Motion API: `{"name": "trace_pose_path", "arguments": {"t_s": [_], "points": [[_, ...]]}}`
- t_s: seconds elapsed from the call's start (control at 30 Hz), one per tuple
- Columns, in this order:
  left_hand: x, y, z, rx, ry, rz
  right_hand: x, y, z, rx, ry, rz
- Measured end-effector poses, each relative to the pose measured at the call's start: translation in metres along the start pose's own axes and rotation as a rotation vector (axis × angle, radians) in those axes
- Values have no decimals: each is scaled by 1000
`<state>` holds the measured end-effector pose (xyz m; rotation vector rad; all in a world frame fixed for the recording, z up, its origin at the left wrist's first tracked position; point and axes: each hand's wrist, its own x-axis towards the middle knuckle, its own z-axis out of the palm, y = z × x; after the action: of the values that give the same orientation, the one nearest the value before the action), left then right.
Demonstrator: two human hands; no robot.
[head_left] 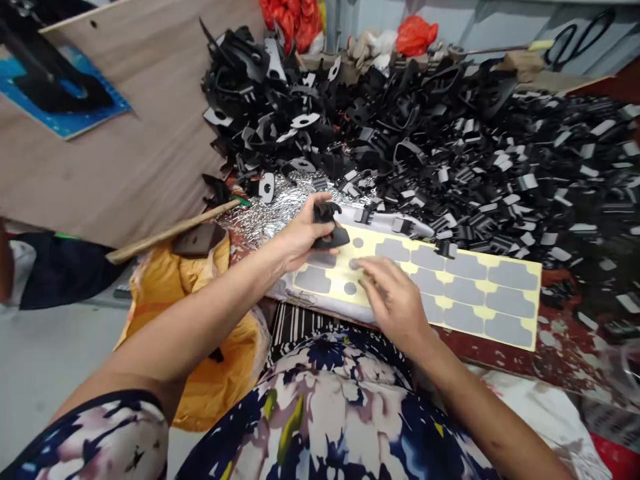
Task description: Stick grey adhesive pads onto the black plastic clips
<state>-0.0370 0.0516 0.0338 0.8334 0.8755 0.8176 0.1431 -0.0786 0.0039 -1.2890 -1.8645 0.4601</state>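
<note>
Head view. Across the back of a crowded worktable (500, 360), a deep heap of black plastic parts (450, 133), many with white or grey tabs. Behind it, red bags (417, 33) and black-handled scissors (575, 37) against a pale wall. To the left, a leaning plywood board (125, 147) with a blue sheet (75, 113) on it. Below that, a wooden handle (170, 233) lying over a yellow bag (200, 313). Crinkled silver foil (270, 217) at the heap's near edge.

At centre, grips a black clip (327, 227) in the left hand (300, 237), thumb and fingers closed round it, just above the left end of a yellow backing sheet (480, 285). Flat along the table's front, that sheet, set with rows of grey stickers (505, 273) and a few small grey dots. Rests the right hand (395, 303) palm down on the sheet, fingers loosely bent, fingertips (365, 273) touching it beside a dot. Too blurred to tell whether anything is pinched beneath them. Clip and right hand near each other, not touching. Floral-print clothing in the foreground.
</note>
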Motion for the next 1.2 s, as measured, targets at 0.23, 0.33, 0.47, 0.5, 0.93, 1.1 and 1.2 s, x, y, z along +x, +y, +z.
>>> {"name": "trace_pose_path", "arguments": {"t_s": [0.23, 0.33, 0.47, 0.5, 0.93, 1.1, 1.2], "points": [[27, -25, -15, 77, -201, -177, -17, 2, 35, 54, -226, 82], [36, -39, -15, 94, -225, -166, -12, 0, 34, 172, -278, 179], [38, -42, -15, 35, -199, -125, -11, -41, 3, 526, -565, 203], [35, -40, -15, 13, -171, -109, -12, -52, -5, 554, -612, 152], [-54, -59, 9, -394, -233, -20, -15, 6, -8, 459, 250, 300], [-56, -66, 19, -370, -282, -39, -17, 10, -6, 388, 220, 281], [-57, -65, 20, -344, -303, -64, -17, 14, -7, 380, 196, 281]]}}
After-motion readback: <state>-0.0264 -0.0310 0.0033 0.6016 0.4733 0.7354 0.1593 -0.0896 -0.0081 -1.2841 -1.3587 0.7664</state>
